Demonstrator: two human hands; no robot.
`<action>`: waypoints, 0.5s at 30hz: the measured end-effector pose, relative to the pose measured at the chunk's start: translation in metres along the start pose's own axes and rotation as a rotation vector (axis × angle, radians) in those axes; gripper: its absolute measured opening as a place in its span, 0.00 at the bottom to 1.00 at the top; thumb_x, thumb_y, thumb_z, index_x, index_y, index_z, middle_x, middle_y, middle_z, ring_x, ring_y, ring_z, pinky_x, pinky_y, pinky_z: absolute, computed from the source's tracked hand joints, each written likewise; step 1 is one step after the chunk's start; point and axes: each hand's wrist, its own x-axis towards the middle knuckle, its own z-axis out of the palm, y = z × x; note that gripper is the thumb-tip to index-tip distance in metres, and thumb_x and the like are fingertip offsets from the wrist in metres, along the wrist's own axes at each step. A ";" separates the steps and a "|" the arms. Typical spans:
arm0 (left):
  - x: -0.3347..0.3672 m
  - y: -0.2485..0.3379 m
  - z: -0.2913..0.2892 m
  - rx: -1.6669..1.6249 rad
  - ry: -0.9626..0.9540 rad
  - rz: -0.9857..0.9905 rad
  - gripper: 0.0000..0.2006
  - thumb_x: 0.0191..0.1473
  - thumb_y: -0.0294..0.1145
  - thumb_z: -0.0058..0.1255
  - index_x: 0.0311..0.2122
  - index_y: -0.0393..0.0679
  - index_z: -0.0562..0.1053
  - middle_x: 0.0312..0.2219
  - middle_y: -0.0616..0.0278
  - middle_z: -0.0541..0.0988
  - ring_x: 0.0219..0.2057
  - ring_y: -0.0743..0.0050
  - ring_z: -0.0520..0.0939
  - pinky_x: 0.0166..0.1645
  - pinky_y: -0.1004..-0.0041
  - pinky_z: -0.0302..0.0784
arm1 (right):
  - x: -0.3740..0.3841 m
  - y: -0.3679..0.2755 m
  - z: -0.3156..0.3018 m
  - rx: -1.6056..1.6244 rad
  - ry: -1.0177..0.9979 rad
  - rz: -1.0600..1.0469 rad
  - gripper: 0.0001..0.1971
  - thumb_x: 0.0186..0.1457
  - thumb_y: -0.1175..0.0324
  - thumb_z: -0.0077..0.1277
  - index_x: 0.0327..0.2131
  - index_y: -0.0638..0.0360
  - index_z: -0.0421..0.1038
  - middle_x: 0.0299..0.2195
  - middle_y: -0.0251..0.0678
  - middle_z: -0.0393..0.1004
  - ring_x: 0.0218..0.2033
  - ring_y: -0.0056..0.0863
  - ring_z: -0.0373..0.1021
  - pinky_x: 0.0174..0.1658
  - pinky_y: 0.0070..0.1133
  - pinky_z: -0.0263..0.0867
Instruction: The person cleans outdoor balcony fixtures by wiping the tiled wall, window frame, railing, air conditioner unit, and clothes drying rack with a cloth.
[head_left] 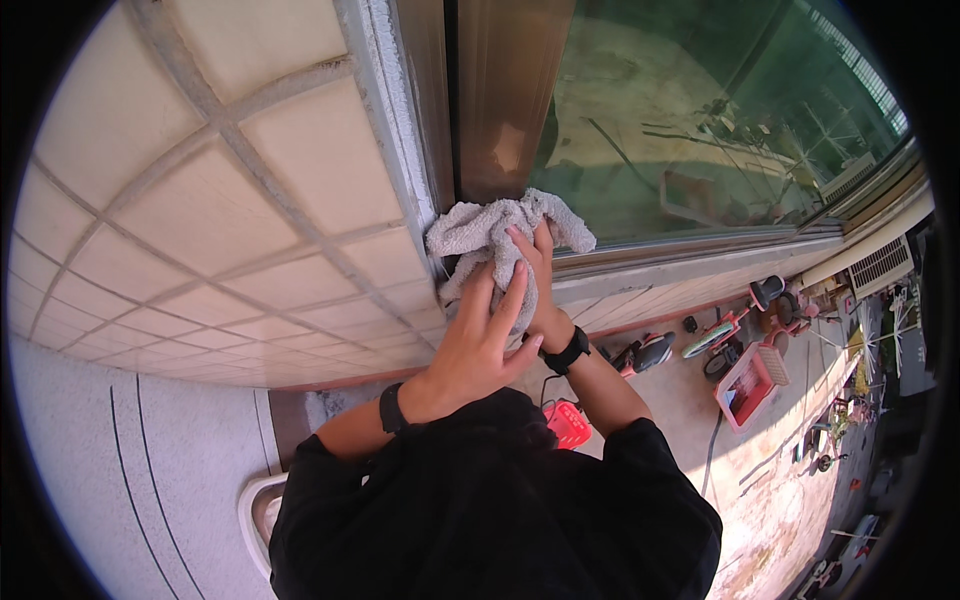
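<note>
A crumpled grey cloth (475,228) is bunched in the lower left corner of a window, against its brown metal frame (505,110). Both hands are closed on it. My left hand (475,350) grips the cloth from the near left side, its fingers pointing up into the folds. On the right side, my right hand (541,285) presses its fingers over the cloth, close beside the left. One end of the cloth spreads over the bottom edge of the green-tinted glass (690,130). Folds hide some fingertips. Each wrist wears a black band.
Beige tiles (260,180) cover the wall to the left. The window sill (680,275) runs off to the right. Below lie a red basket (567,425), a pink tub (750,385) and a small bicycle (715,335). A white-rimmed basin (250,520) stands at lower left.
</note>
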 end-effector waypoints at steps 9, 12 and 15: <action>0.052 0.002 0.005 0.126 0.266 0.236 0.36 0.39 0.29 0.55 0.55 0.32 0.56 0.47 0.33 0.60 0.45 0.36 0.65 0.50 0.57 0.62 | 0.056 0.015 -0.018 -0.273 0.097 -0.210 0.24 0.46 0.64 0.53 0.49 0.56 0.64 0.54 0.48 0.53 0.54 0.47 0.51 0.56 0.38 0.47; 0.037 -0.015 0.023 0.106 0.141 0.206 0.35 0.40 0.28 0.55 0.55 0.33 0.57 0.46 0.34 0.61 0.45 0.39 0.66 0.49 0.59 0.63 | 0.001 0.042 -0.015 -0.536 0.075 -0.124 0.27 0.46 0.63 0.53 0.50 0.58 0.60 0.53 0.47 0.52 0.55 0.47 0.49 0.55 0.38 0.49; 0.027 -0.026 0.040 0.107 0.049 0.175 0.36 0.40 0.29 0.56 0.56 0.34 0.56 0.46 0.35 0.61 0.45 0.41 0.67 0.48 0.60 0.65 | -0.025 0.049 -0.019 -0.524 0.073 -0.068 0.28 0.47 0.61 0.52 0.52 0.59 0.58 0.53 0.45 0.51 0.54 0.47 0.49 0.54 0.39 0.48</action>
